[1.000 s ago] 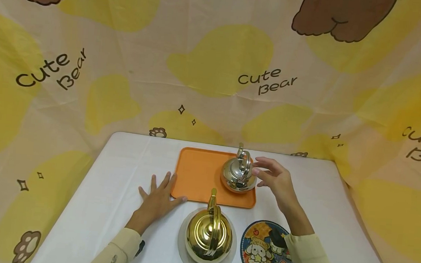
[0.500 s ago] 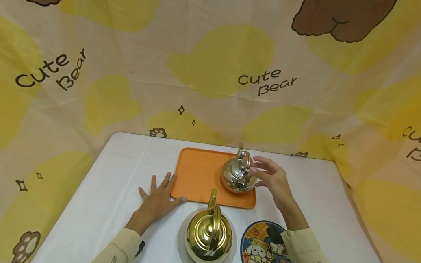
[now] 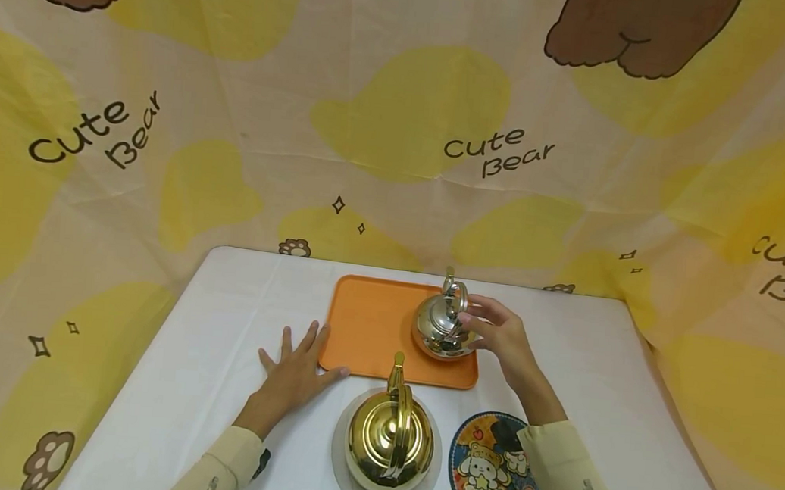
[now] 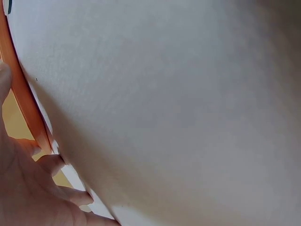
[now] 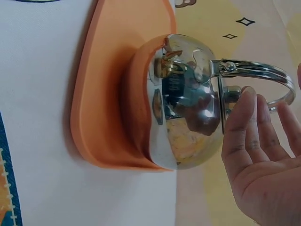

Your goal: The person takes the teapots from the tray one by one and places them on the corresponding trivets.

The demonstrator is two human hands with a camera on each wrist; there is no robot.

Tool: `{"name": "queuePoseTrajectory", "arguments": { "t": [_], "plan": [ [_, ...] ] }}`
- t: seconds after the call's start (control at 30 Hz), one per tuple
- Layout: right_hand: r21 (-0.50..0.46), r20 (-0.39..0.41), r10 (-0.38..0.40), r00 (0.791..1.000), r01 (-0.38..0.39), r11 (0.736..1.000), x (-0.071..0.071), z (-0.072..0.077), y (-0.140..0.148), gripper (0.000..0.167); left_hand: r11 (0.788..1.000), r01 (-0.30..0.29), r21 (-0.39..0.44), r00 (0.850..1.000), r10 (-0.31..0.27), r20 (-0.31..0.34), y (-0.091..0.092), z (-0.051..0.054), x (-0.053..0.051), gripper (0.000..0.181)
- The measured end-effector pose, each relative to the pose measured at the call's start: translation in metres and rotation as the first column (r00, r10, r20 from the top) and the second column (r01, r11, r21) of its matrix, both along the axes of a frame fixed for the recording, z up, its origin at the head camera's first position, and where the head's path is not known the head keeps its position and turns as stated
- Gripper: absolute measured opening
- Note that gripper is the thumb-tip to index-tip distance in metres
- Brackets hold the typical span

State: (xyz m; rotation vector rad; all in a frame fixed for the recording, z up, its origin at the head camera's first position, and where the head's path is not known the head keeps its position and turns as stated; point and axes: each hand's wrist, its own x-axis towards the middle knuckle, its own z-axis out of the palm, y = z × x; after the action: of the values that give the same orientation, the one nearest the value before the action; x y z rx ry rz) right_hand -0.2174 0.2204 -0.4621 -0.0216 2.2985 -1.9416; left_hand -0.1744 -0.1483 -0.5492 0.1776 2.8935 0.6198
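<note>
A shiny silver teapot (image 3: 436, 328) (image 5: 188, 136) stands on the right part of an orange tray (image 3: 366, 330) (image 5: 101, 94). The right hand (image 3: 510, 344) (image 5: 265, 176) is at its right side, thumb and slightly bent fingers beside the upright handle and the lid knob; whether they touch cannot be told. Flat at the tray's left edge lies the left hand (image 3: 292, 381) (image 4: 35, 193) with fingers spread, thumb along the near left corner. The left wrist view shows it beside the orange rim (image 4: 24, 94).
Nearest the camera, a gold teapot (image 3: 375, 441) stands on a round pale mat (image 3: 341, 484), its spout pointing at the tray. To its right, a round cartoon-patterned mat (image 3: 479, 471) lies partly under the right sleeve. A printed cloth (image 3: 402, 109) hangs behind the white table (image 3: 223, 324).
The right hand and forearm have moved left, bringing the fingers closer to the silver teapot's handle. The left hand and both teapots have stayed in place.
</note>
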Motion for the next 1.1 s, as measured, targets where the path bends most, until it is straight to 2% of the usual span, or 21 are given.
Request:
{"name": "queuePoseTrajectory", "arguments": {
  "t": [0.57,1.1],
  "plan": [
    [-0.017,0.015,0.011,1.000,-0.011,1.000,-0.0047,-0.0074,-0.0019,0.052,1.000,-0.003,0.009,1.000,0.003,0.000,0.0003,0.0006,0.0002,0.101],
    [-0.071,0.052,0.038,0.998,-0.035,0.997,-0.0032,-0.0060,-0.0021,0.057,1.000,-0.009,0.017,1.000,0.009,0.004,0.0003,0.0019,-0.0001,0.102]
  ]
}}
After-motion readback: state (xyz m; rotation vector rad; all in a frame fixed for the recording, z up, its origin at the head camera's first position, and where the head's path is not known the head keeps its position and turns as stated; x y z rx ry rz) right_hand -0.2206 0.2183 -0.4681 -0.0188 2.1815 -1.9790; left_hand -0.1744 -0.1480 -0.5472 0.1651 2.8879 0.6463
